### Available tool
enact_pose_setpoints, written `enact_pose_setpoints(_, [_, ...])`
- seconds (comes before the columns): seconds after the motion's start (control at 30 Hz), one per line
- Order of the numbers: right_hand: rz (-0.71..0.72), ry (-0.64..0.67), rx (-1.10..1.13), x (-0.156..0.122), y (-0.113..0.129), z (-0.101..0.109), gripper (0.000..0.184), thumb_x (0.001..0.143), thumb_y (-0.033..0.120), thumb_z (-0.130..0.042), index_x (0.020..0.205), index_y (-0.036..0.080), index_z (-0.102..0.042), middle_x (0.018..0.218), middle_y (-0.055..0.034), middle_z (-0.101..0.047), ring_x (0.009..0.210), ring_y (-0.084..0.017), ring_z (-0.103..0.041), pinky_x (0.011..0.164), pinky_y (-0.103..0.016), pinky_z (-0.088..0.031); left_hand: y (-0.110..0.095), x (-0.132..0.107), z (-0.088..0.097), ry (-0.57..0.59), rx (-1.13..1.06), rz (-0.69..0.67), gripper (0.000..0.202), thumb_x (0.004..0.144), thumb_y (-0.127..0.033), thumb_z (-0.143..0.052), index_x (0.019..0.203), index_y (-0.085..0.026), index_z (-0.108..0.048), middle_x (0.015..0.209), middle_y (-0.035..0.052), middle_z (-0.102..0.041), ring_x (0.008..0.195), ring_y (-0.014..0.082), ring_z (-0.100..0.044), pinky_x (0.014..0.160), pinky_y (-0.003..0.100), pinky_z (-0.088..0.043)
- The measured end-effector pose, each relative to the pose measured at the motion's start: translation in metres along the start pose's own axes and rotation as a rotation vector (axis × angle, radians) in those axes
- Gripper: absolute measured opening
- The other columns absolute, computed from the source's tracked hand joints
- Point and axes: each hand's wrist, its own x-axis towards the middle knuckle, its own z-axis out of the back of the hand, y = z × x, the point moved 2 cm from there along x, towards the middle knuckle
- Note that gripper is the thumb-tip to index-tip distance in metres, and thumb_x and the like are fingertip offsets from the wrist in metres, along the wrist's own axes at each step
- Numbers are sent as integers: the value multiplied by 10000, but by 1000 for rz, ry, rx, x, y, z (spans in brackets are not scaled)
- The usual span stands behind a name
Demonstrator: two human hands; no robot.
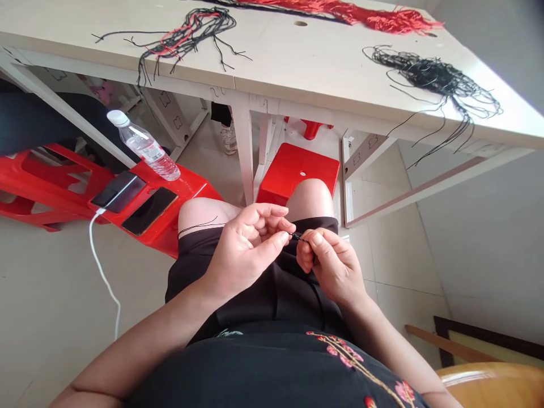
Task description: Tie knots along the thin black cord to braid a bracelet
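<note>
Above my lap, a thin black cord (300, 238) stretches across the short gap between my hands, with a small dark knot or twist near the left fingertips. My left hand (250, 238) pinches one end between thumb and fingers, its index finger raised over the cord. My right hand (334, 258) grips the other end between thumb and curled fingers. Loose black cord ends (199, 226) trail over my left thigh, behind the left hand. The part of the cord inside the right fist is hidden.
On the table (272, 73) ahead lie a black-and-red cord bundle (191, 37), a black cord bundle (437, 76) and red cords (382, 17). A red stool (195, 192) at left holds a water bottle (148, 150), a phone (149, 211) and a cabled device (119, 191). Another red stool (297, 170) stands under the table.
</note>
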Motion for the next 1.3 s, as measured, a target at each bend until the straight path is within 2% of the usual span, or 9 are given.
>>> enact_pose_setpoints(0.17, [7,-78,-86,1,2,2,298,874,391,-558,676,169,-562,586,27,-509,494,-70,-440,461,-213,-354,4,-2,1,72,85,67,217,744,-174,-678,952,-166,-619,809,7,-661,759,99,-650,697,183,-552])
enact_pose_setpoints(0.4, [-67,-27,-24,0,-3,5,407,885,445,-521,587,171,-487,483,56,-397,413,-55,-332,394,-211,-248,10,-1,-6,120,107,138,187,751,-182,-669,935,-176,-636,804,-1,-654,742,90,-636,686,173,-539])
enact_pose_setpoints(0.53, [-9,1,-209,3,3,15,435,896,429,-505,549,167,-485,472,51,-395,430,-61,-344,413,-214,-273,14,-2,-10,126,75,233,115,741,-184,-684,849,-155,-660,770,5,-669,695,84,-632,672,173,-529])
enact_pose_setpoints(0.63, [201,-232,-503,4,18,33,365,890,359,-534,578,170,-534,503,39,-462,474,-77,-416,470,-225,-340,17,-1,-7,39,11,266,127,728,-195,-708,842,-156,-668,722,-14,-651,643,62,-609,631,150,-507])
enact_pose_setpoints(0.73, [670,-623,-732,-8,37,42,106,834,234,-615,740,188,-612,663,13,-566,655,-115,-531,638,-264,-429,18,0,-3,-18,-141,301,143,713,-198,-726,837,-154,-671,692,-22,-637,611,58,-602,609,156,-504])
enact_pose_setpoints(0.8, [784,-579,-721,-17,39,36,45,833,186,-603,801,204,-627,707,6,-582,702,-126,-552,683,-289,-451,18,1,-4,-44,-236,333,155,696,-191,-741,827,-150,-670,680,-23,-636,603,62,-605,601,164,-509])
enact_pose_setpoints(0.9, [365,-160,-567,-20,24,19,104,882,205,-544,898,213,-647,733,0,-622,636,-110,-561,617,-269,-471,17,1,-8,-43,-296,366,178,682,-179,-753,831,-148,-663,672,-22,-644,614,72,-621,607,170,-518])
enact_pose_setpoints(1.0, [43,-29,-243,-15,3,7,183,895,303,-536,1026,218,-631,861,-26,-662,630,-104,-565,563,-251,-478,19,-2,-14,-2,-303,353,181,699,-161,-742,843,-150,-634,681,-25,-654,616,71,-633,618,168,-525])
enact_pose_setpoints(1.3, [47,-11,49,-5,-7,11,98,846,255,-608,766,199,-614,810,-5,-619,605,-81,-537,544,-222,-452,27,-8,-20,54,-179,306,199,730,-144,-711,832,-160,-541,716,-28,-663,664,74,-658,662,167,-537])
